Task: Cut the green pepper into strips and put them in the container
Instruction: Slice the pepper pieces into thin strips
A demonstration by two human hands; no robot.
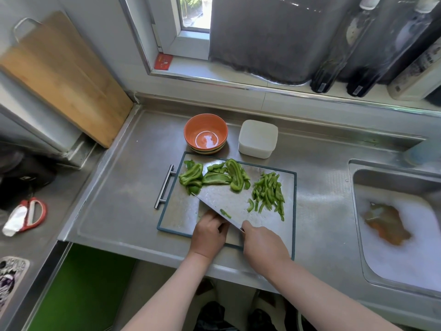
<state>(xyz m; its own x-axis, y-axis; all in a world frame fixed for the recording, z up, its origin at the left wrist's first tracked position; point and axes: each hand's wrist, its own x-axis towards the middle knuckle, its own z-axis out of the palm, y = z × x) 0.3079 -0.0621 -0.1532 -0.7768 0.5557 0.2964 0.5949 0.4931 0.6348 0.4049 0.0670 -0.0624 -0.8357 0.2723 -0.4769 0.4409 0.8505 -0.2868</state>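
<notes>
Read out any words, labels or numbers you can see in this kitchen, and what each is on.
No text is legible.
Red card on the window sill: gold marks, too blurred.
Dark bottles on the sill: labels too small.
Printed mat at lower left: lettering too distorted to read.

Daylight from the window (194,14) at the top of the frame brightly lights a steel counter (133,187), leaving a white glint in the orange bowl (205,133) and a soft sheen on the knife (222,199). Wide-angle distortion bends the edges; the sink (393,225) at right and the bottles (358,56) at upper right are smeared.
</notes>
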